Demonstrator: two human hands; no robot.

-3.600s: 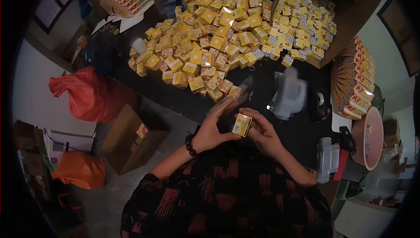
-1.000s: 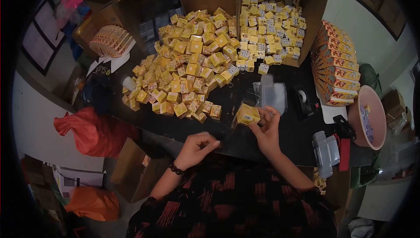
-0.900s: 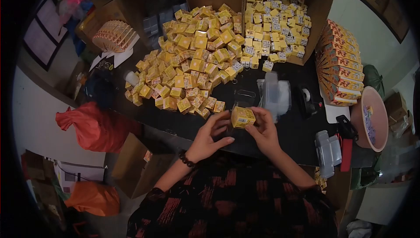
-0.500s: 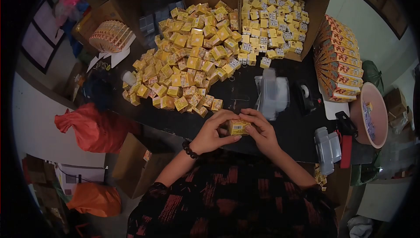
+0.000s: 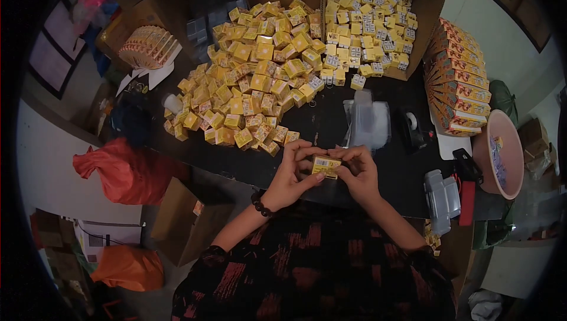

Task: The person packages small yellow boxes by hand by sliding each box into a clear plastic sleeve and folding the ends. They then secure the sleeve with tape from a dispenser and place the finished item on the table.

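Note:
A small yellow box (image 5: 325, 166) with a barcode label is held between both hands over the near edge of the black table (image 5: 319, 126). My left hand (image 5: 290, 174) grips its left side with thumb and fingers. My right hand (image 5: 361, 172) pinches its right side. A dark bead bracelet sits on my left wrist. Beyond the hands lies a big heap of the same yellow boxes (image 5: 254, 79).
A cardboard carton (image 5: 367, 20) full of small boxes stands at the back. Clear plastic sleeves (image 5: 366, 121), a tape dispenser (image 5: 410, 129), a fanned stack of flat orange cartons (image 5: 458, 88) and a pink bowl (image 5: 501, 154) are to the right. Red bags (image 5: 127, 173) lie on the floor, left.
My left hand came up from the table edge to join my right hand on the yellow box. The box was lowered toward me and turned barcode side up.

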